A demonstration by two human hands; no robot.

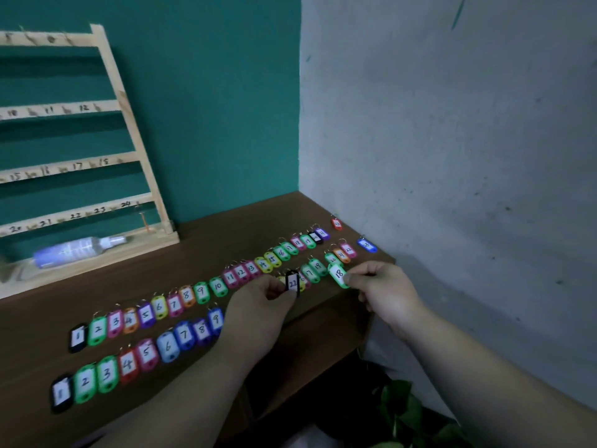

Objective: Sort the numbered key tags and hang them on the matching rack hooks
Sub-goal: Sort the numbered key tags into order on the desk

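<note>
Two rows of coloured numbered key tags lie on the brown table (226, 240), a far row (200, 291) and a near row (145, 354), both in rising number order. My left hand (258, 305) pinches a black tag marked 22 (293, 282) just above the near row. My right hand (381, 286) pinches a green tag marked 18 (339, 274) beside tags 17 and 19. The wooden rack (129, 130) with numbered hooks leans on the teal wall at the left; its hooks in view are bare. A blue tag (367, 245) and a red tag (336, 223) lie apart near the corner.
A clear plastic bottle (77, 250) lies on the rack's base. The grey wall (452, 140) bounds the table on the right. The table's right edge drops off beside my right hand, with green plant leaves (403, 412) on the floor below.
</note>
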